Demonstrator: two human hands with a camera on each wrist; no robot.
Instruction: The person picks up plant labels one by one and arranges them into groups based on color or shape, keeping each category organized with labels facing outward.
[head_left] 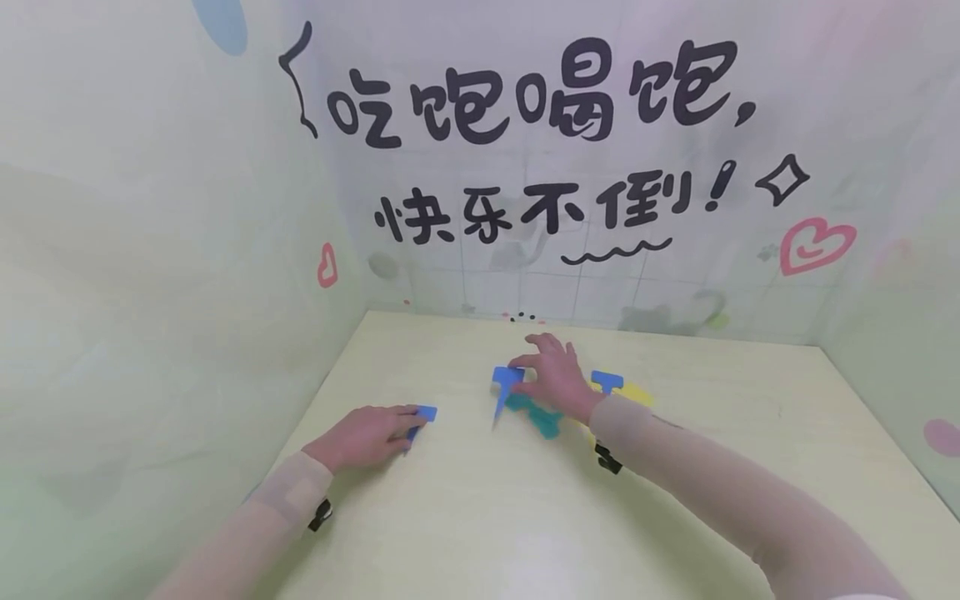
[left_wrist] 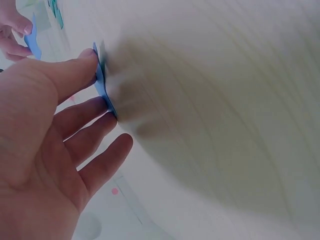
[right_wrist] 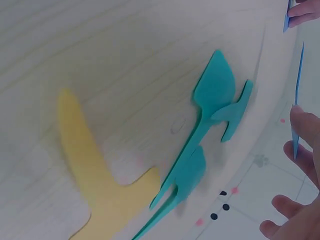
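Observation:
Near the left side of the table, my left hand [head_left: 367,437] pinches a blue T-shaped plant label [head_left: 427,412] between thumb and fingers, close over the tabletop. In the left wrist view this label [left_wrist: 101,82] is seen nearly edge-on. My right hand [head_left: 558,379] pinches a second blue T-shaped label [head_left: 504,382] by its wide end, with the pointed end toward me. Below and beside the right hand lie teal plant labels [head_left: 542,418], which overlap in the right wrist view. A yellow T-shaped label [right_wrist: 105,195] lies next to them.
Right of the right hand, another blue T-shaped label [head_left: 606,382] lies by a yellow piece [head_left: 637,393], partly hidden by the forearm. The pale wooden table [head_left: 480,517] is bordered by translucent printed curtains [head_left: 480,283] at the back and both sides.

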